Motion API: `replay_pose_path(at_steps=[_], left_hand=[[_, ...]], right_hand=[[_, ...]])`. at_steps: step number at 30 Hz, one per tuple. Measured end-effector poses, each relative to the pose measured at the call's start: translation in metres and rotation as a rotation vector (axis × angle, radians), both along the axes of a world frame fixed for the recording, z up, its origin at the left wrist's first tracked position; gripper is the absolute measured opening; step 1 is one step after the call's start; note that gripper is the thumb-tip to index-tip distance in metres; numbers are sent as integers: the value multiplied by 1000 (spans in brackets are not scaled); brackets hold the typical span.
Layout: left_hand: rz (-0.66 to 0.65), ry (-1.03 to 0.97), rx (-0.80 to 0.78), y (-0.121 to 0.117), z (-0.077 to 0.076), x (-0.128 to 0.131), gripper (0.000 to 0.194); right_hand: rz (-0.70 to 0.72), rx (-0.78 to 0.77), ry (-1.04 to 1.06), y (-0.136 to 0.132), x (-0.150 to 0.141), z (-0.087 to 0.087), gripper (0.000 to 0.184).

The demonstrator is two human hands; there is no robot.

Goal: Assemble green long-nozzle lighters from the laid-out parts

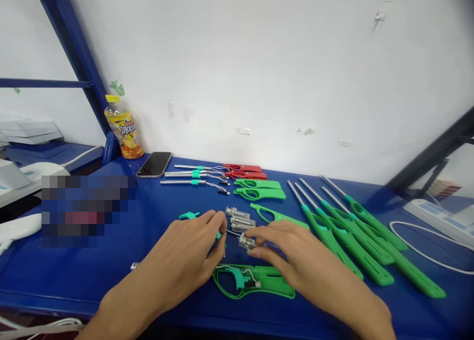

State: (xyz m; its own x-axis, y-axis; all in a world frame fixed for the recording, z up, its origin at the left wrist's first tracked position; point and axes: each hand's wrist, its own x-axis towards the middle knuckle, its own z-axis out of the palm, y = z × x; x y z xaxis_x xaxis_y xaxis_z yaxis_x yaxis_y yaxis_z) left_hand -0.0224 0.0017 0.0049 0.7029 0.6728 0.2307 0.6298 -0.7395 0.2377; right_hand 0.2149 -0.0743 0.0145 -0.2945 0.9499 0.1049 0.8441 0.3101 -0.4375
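Observation:
My right hand [287,246] is closed around a clear lighter fuel tank [245,241]. From its tip a thin tube [232,233] runs left to my left hand [202,236], whose thumb and fingers pinch the tube's end. A bit of teal plastic shows at those fingertips, mostly hidden. Just below both hands lies an open green lighter handle half [272,277], with a teal trigger [238,277] and wires inside. Several more clear tanks [242,222] lie beyond my fingers. Another teal trigger [188,215] sits behind my left hand.
Several green lighters [333,234] with metal barrels lie at right. Farther back are metal barrels with wires [185,173], red handle halves [244,174] and green handle halves [259,193]. A phone [154,164] and a drink bottle [126,130] stand near the wall. A white cable [425,248] curves at right.

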Motion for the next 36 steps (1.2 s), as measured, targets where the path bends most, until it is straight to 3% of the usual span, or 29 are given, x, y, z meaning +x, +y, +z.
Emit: replay_pose_path(at_steps=[16, 21, 25, 32, 36], left_hand=[[-131, -413, 66, 4, -10, 7, 18], [-165, -463, 144, 6, -11, 9, 18], [-183, -502, 184, 8, -12, 10, 29], [-158, -655, 119, 1, -3, 12, 15], [-139, -746, 56, -2, 2, 14, 18]], right_hand=[[5, 7, -9, 1, -3, 5, 19], [-2, 16, -12, 2, -3, 5, 18], [4, 14, -14, 2, -4, 7, 17], [-8, 54, 3, 0, -4, 10, 18], [-2, 91, 15, 0, -5, 12, 18]])
